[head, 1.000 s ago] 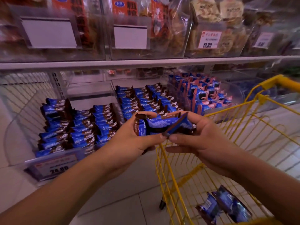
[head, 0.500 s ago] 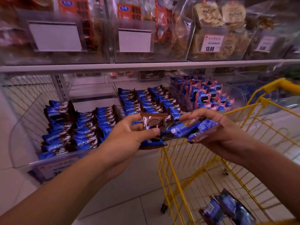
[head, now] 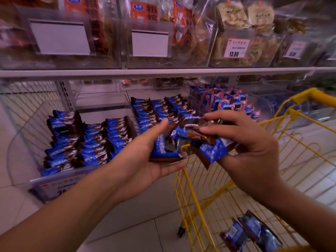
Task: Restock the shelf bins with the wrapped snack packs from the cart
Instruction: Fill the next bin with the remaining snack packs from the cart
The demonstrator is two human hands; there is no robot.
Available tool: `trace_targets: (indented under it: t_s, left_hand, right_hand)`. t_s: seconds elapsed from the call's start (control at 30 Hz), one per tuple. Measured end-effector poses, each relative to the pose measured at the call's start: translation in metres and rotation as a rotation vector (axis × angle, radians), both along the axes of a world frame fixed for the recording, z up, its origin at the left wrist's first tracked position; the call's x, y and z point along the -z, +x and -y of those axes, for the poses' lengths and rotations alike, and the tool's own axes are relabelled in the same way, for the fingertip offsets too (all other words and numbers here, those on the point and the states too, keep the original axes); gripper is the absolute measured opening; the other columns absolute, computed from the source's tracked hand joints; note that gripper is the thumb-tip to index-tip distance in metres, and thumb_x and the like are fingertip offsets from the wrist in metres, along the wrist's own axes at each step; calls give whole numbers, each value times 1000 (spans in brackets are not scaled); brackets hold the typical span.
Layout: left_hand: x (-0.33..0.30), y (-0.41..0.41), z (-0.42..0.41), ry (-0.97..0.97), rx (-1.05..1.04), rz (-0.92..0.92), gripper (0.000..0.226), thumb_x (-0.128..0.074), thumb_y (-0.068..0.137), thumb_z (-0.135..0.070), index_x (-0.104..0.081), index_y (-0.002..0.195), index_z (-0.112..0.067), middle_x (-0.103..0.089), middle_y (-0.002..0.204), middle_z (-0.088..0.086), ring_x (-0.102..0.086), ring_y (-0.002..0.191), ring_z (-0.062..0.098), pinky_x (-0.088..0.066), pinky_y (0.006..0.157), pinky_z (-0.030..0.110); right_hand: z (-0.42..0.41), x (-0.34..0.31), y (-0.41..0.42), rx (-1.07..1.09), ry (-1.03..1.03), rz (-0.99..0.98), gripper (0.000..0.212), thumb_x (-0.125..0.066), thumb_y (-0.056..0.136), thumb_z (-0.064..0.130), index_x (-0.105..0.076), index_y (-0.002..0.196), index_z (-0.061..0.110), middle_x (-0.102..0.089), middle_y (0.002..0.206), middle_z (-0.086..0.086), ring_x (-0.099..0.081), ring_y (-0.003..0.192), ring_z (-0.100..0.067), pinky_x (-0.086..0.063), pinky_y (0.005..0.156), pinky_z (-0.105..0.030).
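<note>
Above the yellow wire cart (head: 236,179): glossy blue-brown foil snack packs (head: 205,140) bunched in right hand (head: 251,148), fingers curled round them. Left hand (head: 145,160) palm-up, one flat pack (head: 164,150) lying on straight fingers. Clear plastic bins (head: 20,142) behind hold neat rows.

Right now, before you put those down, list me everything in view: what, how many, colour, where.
Packs in left hand: a small stack, count unclear, blue and brown, on the palm.
Packs in right hand: several, blue and brown, fanned out.
Left bin: one, clear, rows of blue-brown packs, rear part bare.
Middle bin: one, clear, rows of the same packs.
Right bin: one, clear, blue and pink packs.
Cart: one, yellow wire, right.
Packs in cart: about two, blue-brown, on its floor.
Upper shelf bags: many, clear, one tag reads 13.80.
Left hand: fingers straight, carrying.
Right hand: gripping.
</note>
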State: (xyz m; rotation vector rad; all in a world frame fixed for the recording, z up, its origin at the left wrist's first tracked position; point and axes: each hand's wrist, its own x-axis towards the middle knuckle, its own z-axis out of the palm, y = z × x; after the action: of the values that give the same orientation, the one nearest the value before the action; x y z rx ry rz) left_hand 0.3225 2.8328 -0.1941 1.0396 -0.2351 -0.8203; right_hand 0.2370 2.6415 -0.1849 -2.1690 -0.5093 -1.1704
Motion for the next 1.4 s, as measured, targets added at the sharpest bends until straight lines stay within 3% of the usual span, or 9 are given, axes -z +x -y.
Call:
trace_targets:
  t_s: [0.17, 0.33, 0.5, 0.63, 0.8, 1.1, 1.2, 1.3, 1.4]
  left_hand:
    - [-1, -2, 3, -146, -35, -28, 69, -89, 63, -29, -66, 125, -7, -69, 118, 19, -70, 92, 23, -57, 68, 27]
    - [-15, 14, -17, 100, 228, -87, 60, -63, 81, -52, -69, 120, -6, -70, 111, 22, -70, 80, 28, -56, 53, 29]
    - [-13, 17, -31, 240, 406, 42, 57, -94, 55, -38, -78, 104, -14, -74, 101, 18, -74, 72, 22, -50, 39, 19]
    - [-6, 19, -23, 153, 159, -83, 64, -97, 49, -24, -76, 106, -5, -73, 98, 18, -72, 69, 16, -50, 39, 18]
    - [2, 24, -16, 304, -222, 289, 63, -88, 53, -29, -67, 112, -22, -77, 98, 7, -75, 81, 21, -54, 50, 24]
    - [4, 11, -13, 209, 35, 349, 40, -85, 61, -23, -74, 98, -32, -75, 109, 6, -74, 93, 21, -60, 64, 29]
    - [3, 9, -15, 173, 133, 181, 30, -79, 74, -21, -75, 104, -22, -74, 110, 12, -74, 88, 22, -60, 66, 34]
    - [-1, 10, -20, 113, 409, 39, 50, -58, 81, -43, -69, 123, -18, -67, 123, 14, -68, 94, 25, -56, 76, 39]
    - [-2, 14, -25, 162, 400, 62, 48, -70, 79, -44, -72, 118, -16, -70, 117, 15, -70, 91, 25, -57, 70, 38]
  right_hand:
    - [-12, 17, 4, 30, 18, -21, 43, -84, 73, -2, -72, 111, 14, -67, 118, -6, -62, 114, -11, -47, 94, -21]
    - [-2, -2, 0, -174, -113, -95, 19, -81, 78, 10, -77, 96, 14, -70, 112, -5, -66, 106, -10, -49, 88, -22]
    - [0, -6, 0, -351, -60, -300, 21, -84, 73, 8, -78, 93, 12, -72, 112, -5, -69, 104, -17, -54, 88, -30]
    - [13, -1, 9, -282, 314, -609, 36, -82, 70, 15, -73, 105, 16, -73, 105, -3, -72, 90, -20, -59, 74, -31]
    - [25, 3, 14, -475, 764, -912, 41, -68, 88, 23, -56, 127, 16, -67, 97, -12, -67, 78, -27, -54, 56, -29]
    - [16, -3, 9, -339, 429, -906, 42, -68, 85, 20, -60, 126, 17, -75, 100, -1, -71, 81, -10, -56, 64, -24]
    - [11, 1, 10, -367, 411, -907, 38, -66, 88, 17, -60, 125, 12, -73, 110, -11, -71, 92, -17, -58, 69, -28]
    - [7, 1, 12, -420, 434, -862, 45, -70, 82, 15, -58, 125, 8, -70, 116, -14, -70, 104, -26, -59, 76, -37]
    - [3, -7, 16, -466, 372, -875, 45, -73, 81, 11, -59, 123, 8, -71, 115, -13, -70, 106, -28, -61, 81, -41]
